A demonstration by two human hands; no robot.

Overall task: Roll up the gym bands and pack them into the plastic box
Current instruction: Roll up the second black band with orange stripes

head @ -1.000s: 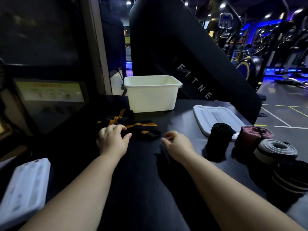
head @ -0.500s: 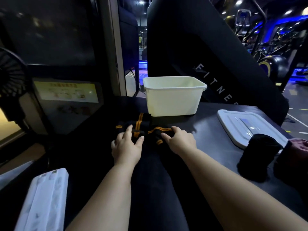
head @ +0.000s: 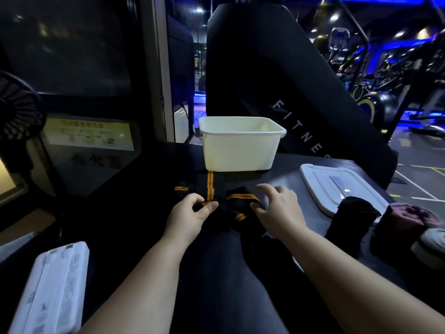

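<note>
A black gym band with orange stripes (head: 212, 186) lies crumpled on the dark table, just in front of the white plastic box (head: 239, 150). My left hand (head: 190, 219) pinches a fold of this band between thumb and fingers. My right hand (head: 279, 210) rests on the band's right part, its thumb and fingers spread and lightly bent over the fabric. The box stands upright and open; its inside bottom is hidden. At the right edge stand a rolled black band (head: 351, 221) and a rolled maroon band (head: 404, 225).
The box's white lid (head: 332, 186) lies flat at the right. Another white lid-like piece (head: 50, 290) sits at the near left. A large black fitness machine (head: 277, 75) rises behind the box. A fan (head: 16, 109) stands at the far left.
The view has swung left, so the rolled bands slid toward the right edge. Both hands moved forward onto the striped band, and my left hand has taken a fold between its fingers.
</note>
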